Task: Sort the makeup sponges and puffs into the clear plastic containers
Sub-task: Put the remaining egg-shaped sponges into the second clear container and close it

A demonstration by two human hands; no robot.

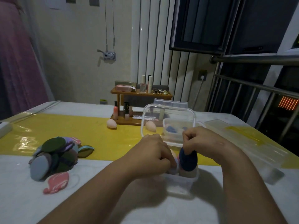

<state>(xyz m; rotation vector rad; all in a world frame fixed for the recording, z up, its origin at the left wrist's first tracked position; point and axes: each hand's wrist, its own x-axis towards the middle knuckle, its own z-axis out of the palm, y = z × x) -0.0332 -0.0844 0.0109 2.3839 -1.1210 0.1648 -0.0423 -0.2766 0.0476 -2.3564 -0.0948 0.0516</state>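
My right hand (199, 140) pinches the top of a dark blue egg-shaped sponge (188, 160) and holds it upright in a small clear container (181, 183) near the table's front. My left hand (153, 152) reaches into the same container, its fingers closed around pale sponges that are mostly hidden. Behind stands a large clear container (145, 113) with a smaller clear tub (169, 133) of blue sponges inside. A pile of flat round puffs (55, 156) lies at the left, with a pink puff (56, 182) in front of it. Two peach egg sponges (111, 123) (150, 126) rest on the yellow mat.
A wooden shelf (140, 92) with bottles and lipsticks stands at the back of the table. Clear lids (252, 143) lie at the right. A white object (4, 128) sits at the left edge. A metal railing (258, 84) runs along the right.
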